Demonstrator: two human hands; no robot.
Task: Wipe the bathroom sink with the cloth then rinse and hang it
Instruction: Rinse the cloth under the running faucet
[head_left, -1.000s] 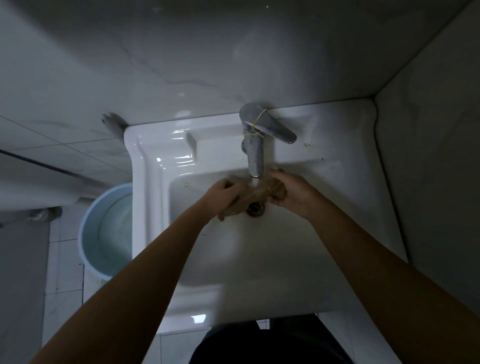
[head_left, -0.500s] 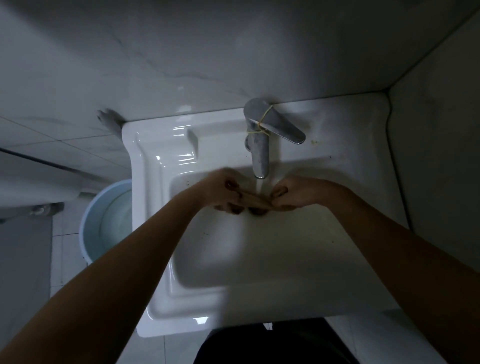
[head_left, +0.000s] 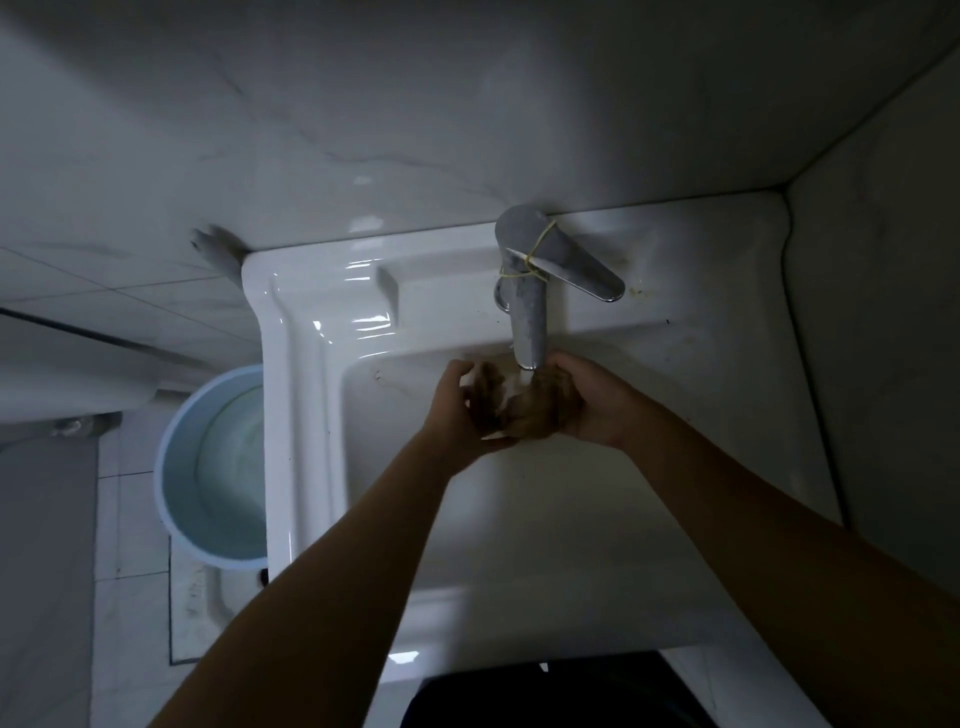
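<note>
A brown cloth is bunched between both hands just under the spout of the metal faucet, where water runs onto it. My left hand cups the cloth from the left with its fingers curled around it. My right hand grips the cloth from the right. All this is over the back of the white sink basin. The drain is hidden by the hands and cloth.
The faucet's lever, tied with a yellow band, points right. A light blue bucket with water stands on the floor left of the sink. Tiled walls close in behind and on the right.
The cloth was stretched flat between the hands under the stream; now both hands have come together and bunched it up just beneath the spout.
</note>
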